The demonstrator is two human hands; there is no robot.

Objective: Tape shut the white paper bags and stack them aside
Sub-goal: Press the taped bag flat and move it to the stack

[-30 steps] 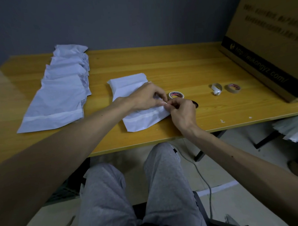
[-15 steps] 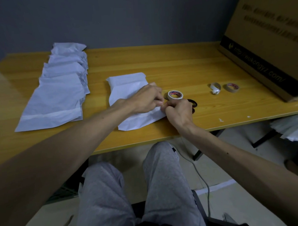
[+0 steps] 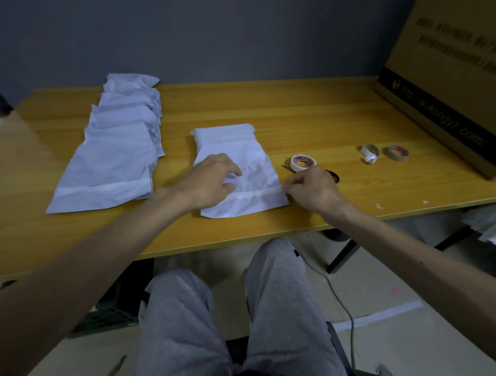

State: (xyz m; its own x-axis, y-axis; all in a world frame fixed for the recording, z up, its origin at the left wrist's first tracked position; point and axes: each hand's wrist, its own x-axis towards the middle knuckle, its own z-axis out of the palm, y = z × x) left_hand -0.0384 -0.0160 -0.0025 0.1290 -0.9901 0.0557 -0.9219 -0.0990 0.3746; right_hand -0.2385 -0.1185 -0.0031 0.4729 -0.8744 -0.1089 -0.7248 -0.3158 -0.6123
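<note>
Grey trousers (image 3: 190, 318) fill the bottom of your view, with your knees just short of the near edge of the yellow wooden table (image 3: 309, 114). A thin cable (image 3: 342, 303) trails over the floor beside your right leg.

Both your forearms reach forward over that edge to the white paper bag (image 3: 233, 143), which lies flat near the front of the table, straight ahead of you. A strip of tape (image 3: 255, 193) runs across its near end.

Your left hand (image 3: 212, 181) rests on the middle of the bag. Its fingers are loosely bent with their tips on the crumpled paper, and they grasp nothing.

Your right hand (image 3: 312, 188) sits at the bag's right edge, its curled fingers meeting the right end of the strip. You cannot tell from here whether they pinch that end or only press it down. The dark handle of the scissors (image 3: 334, 176) shows just behind this hand; the rest is mostly hidden.

Just beyond your right hand, close to the bag's right side, stands a white roll of tape (image 3: 302, 162). Further right, well apart from it, lie a white ring (image 3: 369, 153) and a brownish roll (image 3: 397, 153) side by side.

To your left, the stack of white bags (image 3: 117, 153) stretches away from you in an overlapping row, the nearest one showing a taped band. A large cardboard box (image 3: 449, 79) occupies the far right corner. A grey wall (image 3: 234, 32) closes off the back.
</note>
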